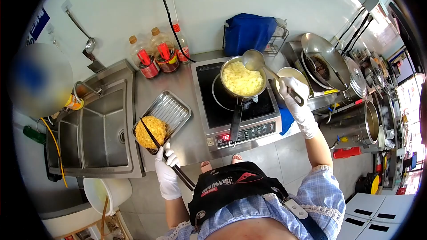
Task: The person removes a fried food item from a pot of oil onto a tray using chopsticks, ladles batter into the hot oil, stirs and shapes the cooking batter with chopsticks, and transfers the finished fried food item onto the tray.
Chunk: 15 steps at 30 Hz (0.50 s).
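Note:
White gloves cover both hands. My left hand (pixel 167 174) is closed around long black chopsticks (pixel 181 175) and sits at the near edge of a ridged metal tray (pixel 171 110). On that tray lies a round yellow noodle-like cake (pixel 151 132), with the chopsticks' upper ends over it. My right hand (pixel 294 94) grips the handle of a metal ladle (pixel 253 60), whose bowl is above the far right rim of a small pot. The pot (pixel 240 101) holds pale yellow chunks (pixel 242 78) and stands on the induction cooker (pixel 210 111), its black handle (pixel 235 124) pointing toward me.
A double sink (pixel 104 124) is at left, with a white bucket (pixel 108 191) below. Bottles (pixel 163 51) line the wall. A blue cloth (pixel 250 33) hangs on a rack behind the cooker. At right are a large wok (pixel 327 58) and a tall steel pot (pixel 349 126).

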Each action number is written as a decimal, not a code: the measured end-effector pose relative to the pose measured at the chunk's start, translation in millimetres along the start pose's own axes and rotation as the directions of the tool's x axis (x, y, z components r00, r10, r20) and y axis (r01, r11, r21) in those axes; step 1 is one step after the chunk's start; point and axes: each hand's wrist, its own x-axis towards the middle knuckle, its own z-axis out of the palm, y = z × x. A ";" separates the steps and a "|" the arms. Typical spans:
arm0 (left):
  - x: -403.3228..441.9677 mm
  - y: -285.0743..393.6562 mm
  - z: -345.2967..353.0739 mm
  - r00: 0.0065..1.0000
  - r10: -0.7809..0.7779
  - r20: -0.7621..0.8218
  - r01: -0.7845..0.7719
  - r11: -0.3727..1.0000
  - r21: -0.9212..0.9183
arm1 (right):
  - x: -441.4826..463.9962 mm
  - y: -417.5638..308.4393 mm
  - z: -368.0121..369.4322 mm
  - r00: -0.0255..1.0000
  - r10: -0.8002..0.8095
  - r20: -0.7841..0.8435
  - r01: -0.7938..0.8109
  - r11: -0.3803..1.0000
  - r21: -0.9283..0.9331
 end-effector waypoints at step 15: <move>2.5 -6.9 4.2 0.999 0.001 0.041 -0.004 0.996 0.088 | -28.9 1.3 -20.0 0.972 -0.216 0.089 0.222 0.973 -0.060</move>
